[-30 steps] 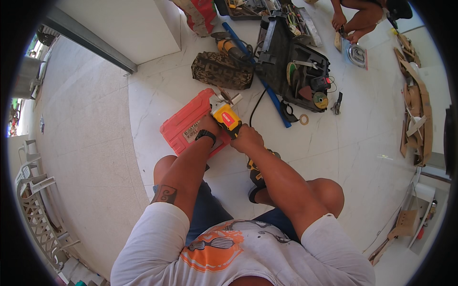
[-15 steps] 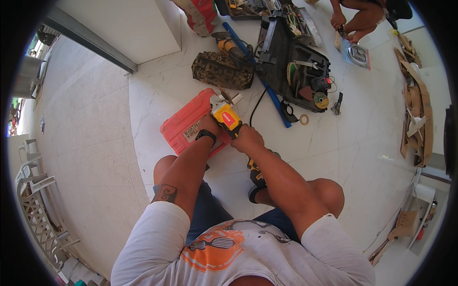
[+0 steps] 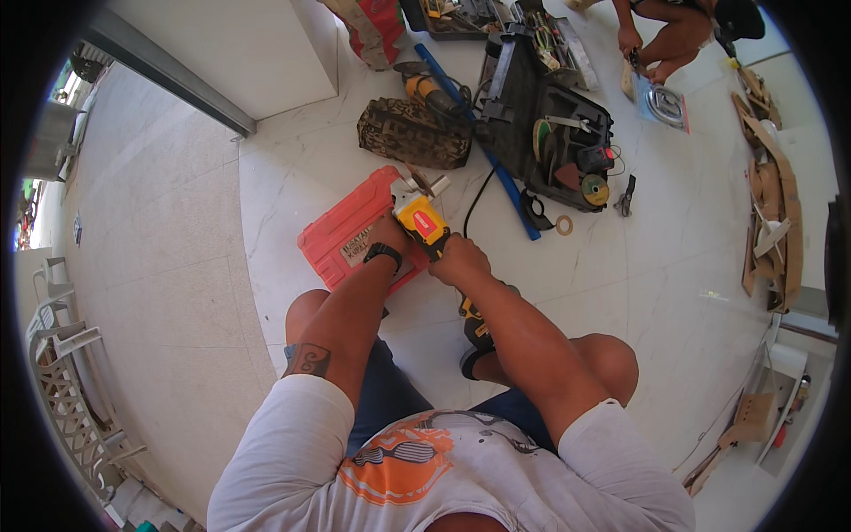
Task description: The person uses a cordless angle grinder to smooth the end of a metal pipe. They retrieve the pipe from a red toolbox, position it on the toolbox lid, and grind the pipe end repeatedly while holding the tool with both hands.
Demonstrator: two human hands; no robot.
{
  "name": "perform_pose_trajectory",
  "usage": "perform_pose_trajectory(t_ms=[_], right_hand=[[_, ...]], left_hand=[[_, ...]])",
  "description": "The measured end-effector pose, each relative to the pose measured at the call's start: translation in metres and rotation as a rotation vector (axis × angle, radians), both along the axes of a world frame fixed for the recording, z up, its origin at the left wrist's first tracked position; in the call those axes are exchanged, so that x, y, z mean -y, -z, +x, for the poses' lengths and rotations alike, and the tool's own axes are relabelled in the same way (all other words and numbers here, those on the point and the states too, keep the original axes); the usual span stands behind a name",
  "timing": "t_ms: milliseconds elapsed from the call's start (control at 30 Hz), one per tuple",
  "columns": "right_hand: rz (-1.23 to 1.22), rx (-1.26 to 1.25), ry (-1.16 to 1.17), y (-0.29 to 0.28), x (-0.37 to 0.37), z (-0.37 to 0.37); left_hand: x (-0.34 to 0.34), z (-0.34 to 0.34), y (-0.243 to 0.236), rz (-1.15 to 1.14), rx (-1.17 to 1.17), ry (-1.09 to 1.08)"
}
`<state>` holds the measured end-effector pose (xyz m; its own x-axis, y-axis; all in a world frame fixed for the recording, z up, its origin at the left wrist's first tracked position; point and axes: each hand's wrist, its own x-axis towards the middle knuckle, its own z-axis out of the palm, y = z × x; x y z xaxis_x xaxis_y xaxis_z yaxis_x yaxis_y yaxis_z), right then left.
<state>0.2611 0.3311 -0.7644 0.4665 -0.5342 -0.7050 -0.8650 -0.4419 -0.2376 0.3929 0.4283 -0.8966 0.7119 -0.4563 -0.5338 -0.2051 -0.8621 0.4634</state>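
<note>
A yellow and black angle grinder (image 3: 419, 220) with a silver metal head is held over a red plastic case (image 3: 341, 232). A brown disc and a silver cylindrical part show at its far end. My right hand (image 3: 461, 259) is closed round the grinder's black rear handle. Against the left side of the tool's body rests my left hand (image 3: 388, 233), closed on it, with its fingers mostly hidden beneath the tool. A second yellow and black power tool (image 3: 476, 324) stands on the floor under my right forearm.
Beyond the red case lie a camouflage bag (image 3: 415, 133), an orange grinder (image 3: 427, 90) and a blue tube (image 3: 519, 195). An open black toolbox (image 3: 567, 199) holds discs and a wrench. At the far right another person's hand (image 3: 629, 41) is near a plastic-wrapped hose (image 3: 665, 106).
My hands and the grinder stay almost still, with only a very slight shift. The other person's hands at the far right have moved a little.
</note>
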Motion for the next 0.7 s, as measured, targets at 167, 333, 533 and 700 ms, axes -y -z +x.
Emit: perform_pose_trajectory(t_ms=[167,333,533,700], right_hand=[[0.029,-0.015,-0.017,0.002,0.003,-0.001],[0.014,-0.036,-0.048,-0.001,0.004,0.0],[0.001,0.07,0.013,-0.015,0.003,0.005],[0.192,0.396,0.117,-0.036,0.007,0.026]], left_hand=[[0.0,-0.003,-0.008,-0.015,0.026,-0.016],[0.001,-0.001,-0.006,-0.013,0.02,-0.008],[-0.009,-0.004,-0.013,-0.072,0.064,-0.081],[-0.04,0.003,-0.066,-0.294,-0.148,-0.266]])
